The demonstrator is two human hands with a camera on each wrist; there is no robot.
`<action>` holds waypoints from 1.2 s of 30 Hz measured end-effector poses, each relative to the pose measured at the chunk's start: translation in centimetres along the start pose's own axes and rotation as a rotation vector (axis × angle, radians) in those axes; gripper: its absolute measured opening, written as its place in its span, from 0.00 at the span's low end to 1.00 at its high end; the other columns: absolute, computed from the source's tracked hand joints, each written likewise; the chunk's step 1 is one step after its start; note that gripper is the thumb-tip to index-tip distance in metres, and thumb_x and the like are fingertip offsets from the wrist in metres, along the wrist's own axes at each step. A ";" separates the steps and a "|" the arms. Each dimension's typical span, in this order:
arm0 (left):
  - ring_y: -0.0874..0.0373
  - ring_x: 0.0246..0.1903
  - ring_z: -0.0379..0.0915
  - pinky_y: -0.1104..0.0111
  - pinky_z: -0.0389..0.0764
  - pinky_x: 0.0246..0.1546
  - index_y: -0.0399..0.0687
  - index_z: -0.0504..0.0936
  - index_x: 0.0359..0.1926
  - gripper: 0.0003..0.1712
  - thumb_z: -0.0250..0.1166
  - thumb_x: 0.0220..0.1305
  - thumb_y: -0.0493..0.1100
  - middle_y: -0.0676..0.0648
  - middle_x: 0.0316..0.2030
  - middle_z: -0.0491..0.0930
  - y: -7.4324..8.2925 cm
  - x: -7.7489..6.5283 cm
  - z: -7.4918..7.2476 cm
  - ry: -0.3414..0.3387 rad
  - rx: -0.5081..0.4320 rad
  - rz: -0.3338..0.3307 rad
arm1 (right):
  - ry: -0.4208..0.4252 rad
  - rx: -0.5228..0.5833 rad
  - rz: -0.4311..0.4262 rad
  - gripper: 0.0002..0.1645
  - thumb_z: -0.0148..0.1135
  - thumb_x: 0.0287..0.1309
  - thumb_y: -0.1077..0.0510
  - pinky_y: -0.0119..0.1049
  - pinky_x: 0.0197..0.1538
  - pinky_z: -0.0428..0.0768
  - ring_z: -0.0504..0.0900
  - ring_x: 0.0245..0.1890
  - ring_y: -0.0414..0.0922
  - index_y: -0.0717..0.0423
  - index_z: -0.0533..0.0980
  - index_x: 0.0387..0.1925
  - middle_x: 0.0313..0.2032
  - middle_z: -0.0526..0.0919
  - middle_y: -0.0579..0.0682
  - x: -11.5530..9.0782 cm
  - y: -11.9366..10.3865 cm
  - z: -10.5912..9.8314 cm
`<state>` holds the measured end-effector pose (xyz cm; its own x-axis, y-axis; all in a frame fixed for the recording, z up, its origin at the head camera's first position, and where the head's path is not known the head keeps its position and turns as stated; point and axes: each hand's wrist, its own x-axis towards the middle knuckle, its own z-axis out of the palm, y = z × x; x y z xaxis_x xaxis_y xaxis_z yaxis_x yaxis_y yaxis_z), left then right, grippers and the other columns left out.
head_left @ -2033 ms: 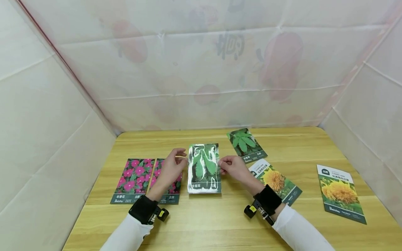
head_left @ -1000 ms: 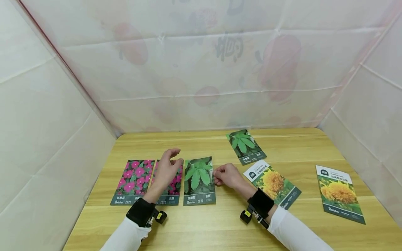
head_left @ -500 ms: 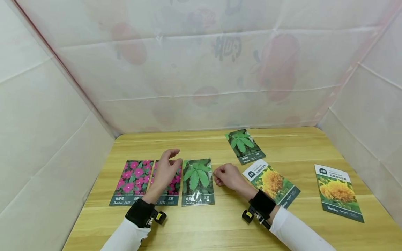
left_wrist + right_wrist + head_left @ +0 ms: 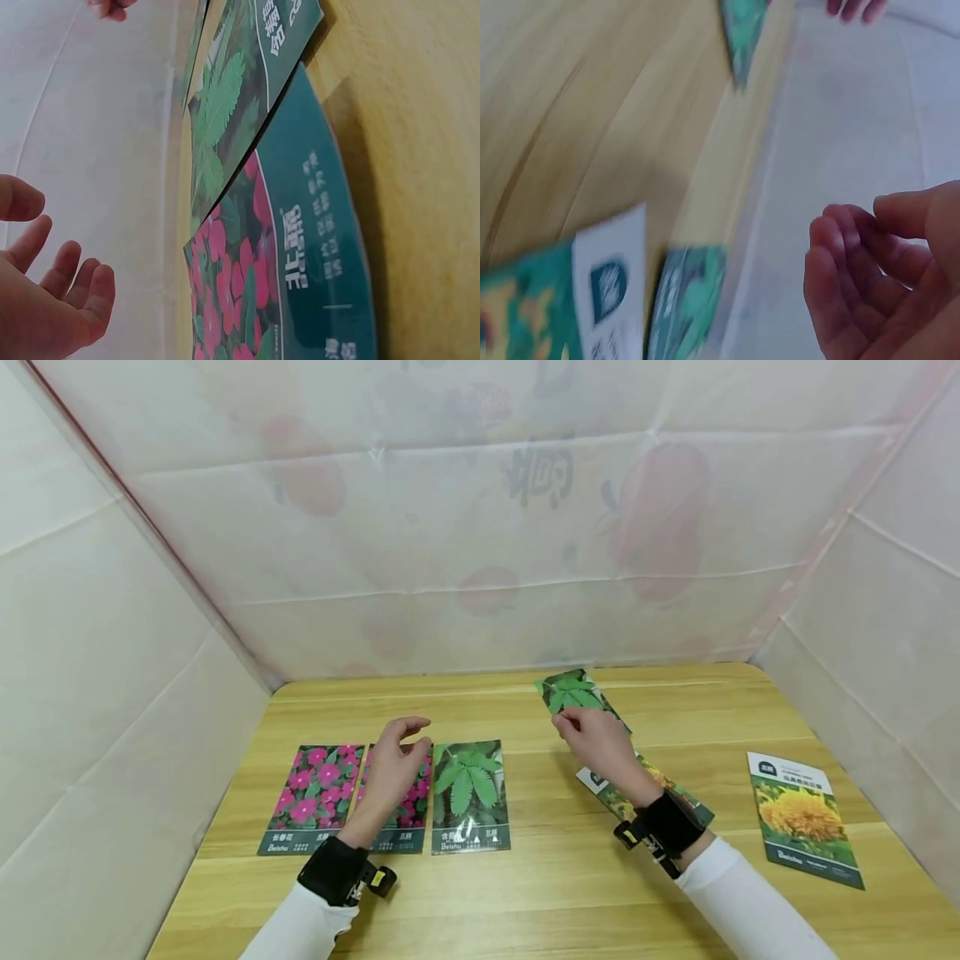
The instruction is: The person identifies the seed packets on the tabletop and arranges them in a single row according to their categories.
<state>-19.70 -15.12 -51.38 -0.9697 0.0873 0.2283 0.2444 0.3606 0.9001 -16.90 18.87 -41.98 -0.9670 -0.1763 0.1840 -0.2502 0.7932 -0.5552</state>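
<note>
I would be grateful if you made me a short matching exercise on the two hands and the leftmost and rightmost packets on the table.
Column one
1. Left hand
2. Right hand
3. Rightmost packet
4. Leftmost packet

Column two
A. Pictures yellow flowers
B. Partly hides the back green-leaf packet in the head view
C. Pictures pink flowers
D. Partly hides the second pink-flower packet in the head view

Right pairs: 1-D, 2-B, 3-A, 4-C
</note>
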 end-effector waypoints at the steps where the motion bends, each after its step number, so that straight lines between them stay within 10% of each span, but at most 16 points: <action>1: 0.55 0.68 0.66 0.57 0.74 0.64 0.56 0.75 0.67 0.20 0.57 0.80 0.51 0.52 0.67 0.71 1.2 -0.3 -0.3 -0.010 -0.025 0.011 | 0.016 -0.027 -0.004 0.16 0.56 0.78 0.51 0.35 0.24 0.54 0.62 0.16 0.42 0.55 0.84 0.40 0.19 0.73 0.45 0.1 0.5 -0.1; 6: 0.51 0.68 0.66 0.59 0.74 0.64 0.49 0.76 0.66 0.21 0.55 0.81 0.52 0.48 0.67 0.70 2.3 -0.6 -0.4 -0.024 0.008 0.022 | 0.043 -0.075 0.057 0.16 0.59 0.76 0.49 0.38 0.22 0.54 0.61 0.16 0.44 0.55 0.85 0.41 0.17 0.69 0.44 0.6 3.2 -0.2; 18: 0.63 0.67 0.65 0.63 0.75 0.63 0.70 0.77 0.62 0.15 0.56 0.80 0.56 0.62 0.66 0.69 -2.1 0.5 0.6 0.010 0.064 0.011 | 0.064 -0.218 0.139 0.20 0.62 0.74 0.48 0.38 0.26 0.66 0.74 0.22 0.46 0.63 0.85 0.46 0.31 0.83 0.54 1.6 7.3 -0.5; 26: 0.57 0.66 0.68 0.60 0.77 0.62 0.63 0.80 0.62 0.15 0.55 0.81 0.53 0.56 0.65 0.71 -0.9 0.4 0.4 -0.007 0.060 0.042 | 0.067 -0.289 0.201 0.27 0.64 0.72 0.47 0.50 0.30 0.75 0.79 0.32 0.62 0.71 0.81 0.52 0.42 0.81 0.71 1.9 8.0 -0.7; 31: 0.64 0.64 0.67 0.62 0.75 0.62 0.69 0.79 0.61 0.16 0.54 0.80 0.59 0.63 0.64 0.69 -1.7 0.8 0.7 -0.003 0.062 0.030 | 0.021 -0.291 0.209 0.25 0.65 0.71 0.48 0.50 0.36 0.67 0.74 0.33 0.64 0.64 0.74 0.27 0.36 0.75 0.69 2.1 8.9 -0.9; 36: 0.54 0.64 0.70 0.57 0.75 0.63 0.54 0.81 0.62 0.17 0.54 0.81 0.52 0.51 0.64 0.72 2.1 -0.1 -0.1 -0.027 0.013 0.055 | -0.031 -0.304 0.238 0.34 0.69 0.67 0.43 0.43 0.31 0.62 0.69 0.25 0.55 0.53 0.63 0.15 0.27 0.72 0.61 2.4 9.4 -1.0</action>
<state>-19.15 -14.51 -49.49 -0.9545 0.1323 0.2673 0.2976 0.3663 0.8816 -21.47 26.45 -45.94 -0.9984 0.0197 0.0524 0.0023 0.9499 -0.3125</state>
